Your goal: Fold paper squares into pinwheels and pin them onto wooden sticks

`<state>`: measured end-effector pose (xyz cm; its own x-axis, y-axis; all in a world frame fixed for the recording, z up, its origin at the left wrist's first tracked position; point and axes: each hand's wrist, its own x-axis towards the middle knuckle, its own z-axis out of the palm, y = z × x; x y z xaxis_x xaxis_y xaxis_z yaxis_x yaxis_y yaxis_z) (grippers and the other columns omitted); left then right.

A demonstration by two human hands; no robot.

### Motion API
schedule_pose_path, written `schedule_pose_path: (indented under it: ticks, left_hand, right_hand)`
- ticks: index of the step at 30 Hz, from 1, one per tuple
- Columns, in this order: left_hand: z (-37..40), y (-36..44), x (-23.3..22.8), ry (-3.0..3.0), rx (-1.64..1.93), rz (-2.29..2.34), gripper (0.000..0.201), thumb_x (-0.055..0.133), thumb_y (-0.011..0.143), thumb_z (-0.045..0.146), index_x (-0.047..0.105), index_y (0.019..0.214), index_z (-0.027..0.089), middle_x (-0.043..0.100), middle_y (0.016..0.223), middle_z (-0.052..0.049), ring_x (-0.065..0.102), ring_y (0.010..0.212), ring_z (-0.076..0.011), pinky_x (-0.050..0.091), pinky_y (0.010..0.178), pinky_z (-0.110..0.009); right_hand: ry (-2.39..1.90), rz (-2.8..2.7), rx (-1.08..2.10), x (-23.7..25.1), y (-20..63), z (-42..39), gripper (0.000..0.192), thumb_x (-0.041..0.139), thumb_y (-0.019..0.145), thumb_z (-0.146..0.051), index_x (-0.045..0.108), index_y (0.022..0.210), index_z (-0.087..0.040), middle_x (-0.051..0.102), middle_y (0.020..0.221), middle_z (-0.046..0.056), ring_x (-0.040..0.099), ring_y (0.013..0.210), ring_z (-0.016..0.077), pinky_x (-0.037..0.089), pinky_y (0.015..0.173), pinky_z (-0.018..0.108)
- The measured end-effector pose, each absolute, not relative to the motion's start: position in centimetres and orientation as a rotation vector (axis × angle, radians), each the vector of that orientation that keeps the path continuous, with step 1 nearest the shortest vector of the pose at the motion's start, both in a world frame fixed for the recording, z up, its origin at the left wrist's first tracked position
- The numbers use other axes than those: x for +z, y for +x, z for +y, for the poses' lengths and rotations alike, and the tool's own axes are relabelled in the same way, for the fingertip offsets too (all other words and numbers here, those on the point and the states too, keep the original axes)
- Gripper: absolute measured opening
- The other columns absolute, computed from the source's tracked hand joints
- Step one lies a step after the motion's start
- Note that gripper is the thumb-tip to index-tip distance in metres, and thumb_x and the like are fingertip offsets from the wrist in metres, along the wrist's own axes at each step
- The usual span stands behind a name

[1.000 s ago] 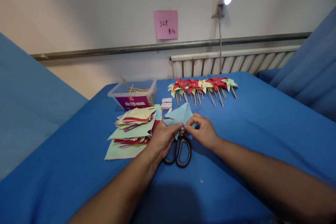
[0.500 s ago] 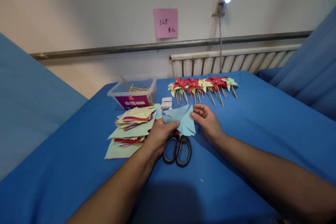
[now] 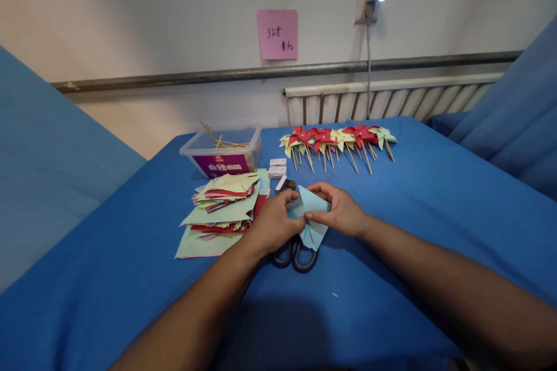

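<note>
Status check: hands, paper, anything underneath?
Left hand and right hand both pinch the light blue paper. Scissors lie under it. Paper stack beside left hand.

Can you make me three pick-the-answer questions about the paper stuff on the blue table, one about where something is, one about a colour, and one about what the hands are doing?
1. Where are the scissors?
A. In the clear plastic box
B. On the blue table, just under the hands
C. Among the pinwheels

2. What colour is the paper in the hands?
A. Light blue
B. Red
C. Yellow

3. What are the left hand and right hand doing?
A. Resting flat and empty
B. Holding the scissors
C. Both pinching the same paper

Answers: 1 B, the black handles poke out below the hands. 2 A, the folded sheet is pale blue. 3 C, fingers of both hands close on the sheet.
</note>
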<state>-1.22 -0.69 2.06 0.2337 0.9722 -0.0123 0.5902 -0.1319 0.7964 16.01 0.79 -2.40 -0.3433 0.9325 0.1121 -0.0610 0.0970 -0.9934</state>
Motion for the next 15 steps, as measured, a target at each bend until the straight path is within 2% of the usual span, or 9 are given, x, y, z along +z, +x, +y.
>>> schedule_pose_path:
  ticks: [5,9,15]
  left_hand:
    - [-0.6,-1.0,1.9,1.705,0.803,1.447,0.037,0.07,0.062,0.021,0.067,0.099,0.017,0.07,0.09,-0.006,0.063,0.075,-0.0213,0.045,0.068,-0.031]
    - [-0.4,-0.8,1.2,1.159,1.074,1.258,0.048,0.077,0.063,0.027,0.061,0.107,0.018,0.069,0.089,-0.005,0.064,0.075,-0.0191,0.049,0.07,-0.03]
    - [-0.6,-0.4,0.5,0.761,1.005,0.989,0.028,0.079,0.067,0.028,0.062,0.085,0.015,0.066,0.077,-0.002,0.062,0.07,-0.0141,0.048,0.069,-0.027]
  right_hand:
    - [-0.922,-1.367,1.38,-2.9,15.4,1.0,0.038,0.078,0.061,-0.023,0.06,0.094,-0.021,0.069,0.086,0.0,0.063,0.076,0.017,0.049,0.07,0.031]
    - [-0.99,-1.064,1.334,-3.0,15.1,1.1,0.04,0.079,0.061,-0.03,0.059,0.093,-0.019,0.068,0.082,0.0,0.063,0.071,0.0173,0.051,0.069,0.032]
    - [-0.988,-0.892,1.259,-3.1,14.6,0.8,0.042,0.08,0.06,-0.033,0.058,0.093,-0.02,0.069,0.085,0.002,0.064,0.074,0.0184,0.052,0.071,0.033]
